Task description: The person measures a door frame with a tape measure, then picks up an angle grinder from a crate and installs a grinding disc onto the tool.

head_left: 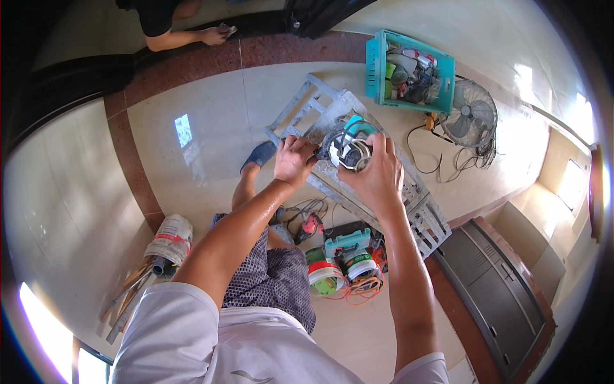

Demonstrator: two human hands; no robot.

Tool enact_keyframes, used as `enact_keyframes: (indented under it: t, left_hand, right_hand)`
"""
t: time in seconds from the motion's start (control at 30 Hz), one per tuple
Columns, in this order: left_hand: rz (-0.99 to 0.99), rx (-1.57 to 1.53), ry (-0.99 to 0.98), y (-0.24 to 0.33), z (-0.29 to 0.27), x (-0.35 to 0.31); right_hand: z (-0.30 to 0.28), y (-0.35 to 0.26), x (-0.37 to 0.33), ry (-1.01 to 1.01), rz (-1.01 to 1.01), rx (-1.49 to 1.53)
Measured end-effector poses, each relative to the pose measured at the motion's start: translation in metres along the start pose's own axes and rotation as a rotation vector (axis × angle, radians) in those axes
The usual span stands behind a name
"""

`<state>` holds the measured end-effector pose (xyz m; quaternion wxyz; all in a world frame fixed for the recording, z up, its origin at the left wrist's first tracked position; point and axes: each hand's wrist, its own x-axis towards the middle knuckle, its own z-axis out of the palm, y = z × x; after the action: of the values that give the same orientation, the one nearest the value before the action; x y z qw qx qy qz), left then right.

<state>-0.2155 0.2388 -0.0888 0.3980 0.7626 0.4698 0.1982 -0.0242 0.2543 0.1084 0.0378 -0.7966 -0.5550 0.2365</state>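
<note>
White shirt sleeves and both bare forearms rise from the lower edge. Left hand point(294, 160) grips the side of a teal-bodied power tool point(348, 147), probably an angle grinder or small circular saw, fingers pressed together on its edge. Right hand point(378, 171) wraps over the tool's round guard, fingers curled tight round it. Tool sits on top of a grey aluminium stepladder point(416, 201) lying flat on the tiled floor point(192, 185). Step in hand looks like fitting or adjusting the disc area; next move likely needs one hand steadying the body while the other turns. Teal crate point(377, 70) of parts, floor fan point(472, 115), paint tubs point(326, 276) nearby. Another person's hand point(214, 35) at top.
</note>
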Motion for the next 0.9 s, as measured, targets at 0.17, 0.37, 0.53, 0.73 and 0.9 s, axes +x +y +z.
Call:
enact_keyframes:
  t: [0.17,0.37,0.53,0.73,0.9]
  left_hand:
    - [0.006,-0.010,-0.005,-0.011,0.004,0.001]
    - [0.030,-0.012,-0.080,-0.018,0.001,0.005]
    - [0.011,-0.041,-0.140,-0.009,-0.015,0.011]
    - [0.016,-0.152,-0.249,0.025,-0.051,0.023]
    - [-0.005,-0.136,-0.304,0.027,-0.035,0.023]
  right_hand:
    - [0.004,-0.015,0.009,-0.078,0.047,-0.065]
    - [0.004,-0.015,0.003,-0.072,0.068,-0.087]
    - [-0.022,-0.001,-0.020,-0.048,0.029,0.050]
    - [-0.032,0.048,-0.068,-0.033,0.065,0.192]
    - [-0.017,0.039,-0.046,-0.050,-0.084,0.158]
